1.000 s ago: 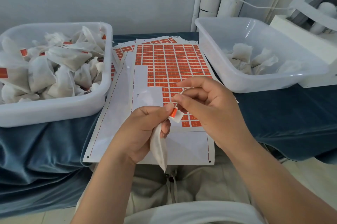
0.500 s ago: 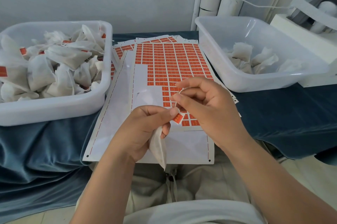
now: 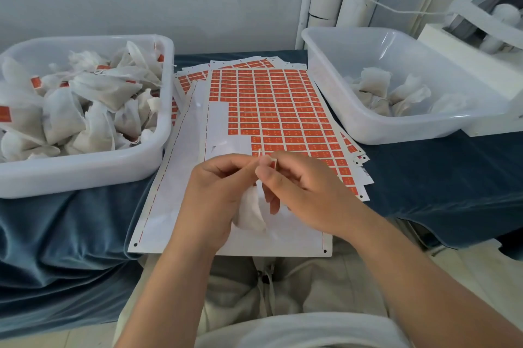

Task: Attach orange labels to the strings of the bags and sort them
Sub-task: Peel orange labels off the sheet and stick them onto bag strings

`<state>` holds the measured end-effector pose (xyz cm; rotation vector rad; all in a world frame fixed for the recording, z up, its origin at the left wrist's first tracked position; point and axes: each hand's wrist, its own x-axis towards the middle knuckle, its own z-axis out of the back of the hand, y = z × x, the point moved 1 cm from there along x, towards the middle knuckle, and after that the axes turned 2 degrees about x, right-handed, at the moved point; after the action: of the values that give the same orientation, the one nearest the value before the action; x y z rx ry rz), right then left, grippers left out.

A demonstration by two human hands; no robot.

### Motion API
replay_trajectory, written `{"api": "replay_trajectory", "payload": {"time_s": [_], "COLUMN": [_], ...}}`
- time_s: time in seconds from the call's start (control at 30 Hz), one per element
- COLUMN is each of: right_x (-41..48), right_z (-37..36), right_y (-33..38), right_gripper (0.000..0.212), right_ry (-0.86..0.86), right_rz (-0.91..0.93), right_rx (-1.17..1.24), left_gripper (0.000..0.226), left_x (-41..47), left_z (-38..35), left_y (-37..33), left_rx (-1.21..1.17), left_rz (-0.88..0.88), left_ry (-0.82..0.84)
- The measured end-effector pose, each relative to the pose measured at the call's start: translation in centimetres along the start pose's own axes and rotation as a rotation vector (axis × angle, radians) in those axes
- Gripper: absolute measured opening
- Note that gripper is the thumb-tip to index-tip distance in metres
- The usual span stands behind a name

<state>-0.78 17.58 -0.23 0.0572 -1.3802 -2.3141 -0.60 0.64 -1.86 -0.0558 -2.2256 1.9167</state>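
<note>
Over sheet (image 3: 226, 237), label (image 3: 273, 163) pinched btwn L hand (image 3: 215, 197), R hand (image 3: 307, 192)

- A table (image 3: 441, 178) stood under a blue cloth (image 3: 56, 248), which hung in folds over the near edge.
- The left tub (image 3: 85, 170), white plastic, sat on the left side.
- Label sheets (image 3: 271, 110) lay fanned between the tubs, their near end overhanging the edge.
- The right tub (image 3: 396, 132) sat opposite.
- A white box (image 3: 481, 73) stood just beside it.

Soft even daylight, faint shadows; wide-angle bend at edges; slight motion blur.
</note>
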Motion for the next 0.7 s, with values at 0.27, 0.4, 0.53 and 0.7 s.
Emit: {"api": "replay_trajectory", "payload": {"time_s": [0.27,0.4,0.53,0.7], "right_x": [-0.1,-0.3,-0.3,-0.4], "right_z": [0.1,-0.2,-0.5,-0.5], "right_y": [0.2,0.2,0.3,0.0], "right_gripper": [0.039,0.039,0.038,0.037], "right_ry": [-0.038,-0.132,-0.201,-0.182], "right_rz": [0.068,0.028,0.034,0.029], "right_rx": [-0.003,0.080,0.089,0.034], "left_gripper": [0.025,0.043,0.019,0.016], "left_x": [0.1,0.1,-0.3,-0.5], "left_z": [0.3,0.1,-0.5,-0.8], "left_y": [-0.3,-0.1,-0.7,-0.8], "left_rx": [0.026,-0.008,0.095,0.299], "left_rz": [0.063,0.102,-0.007,-0.107], "left_ry": [-0.072,-0.051,-0.044,-0.133]}}
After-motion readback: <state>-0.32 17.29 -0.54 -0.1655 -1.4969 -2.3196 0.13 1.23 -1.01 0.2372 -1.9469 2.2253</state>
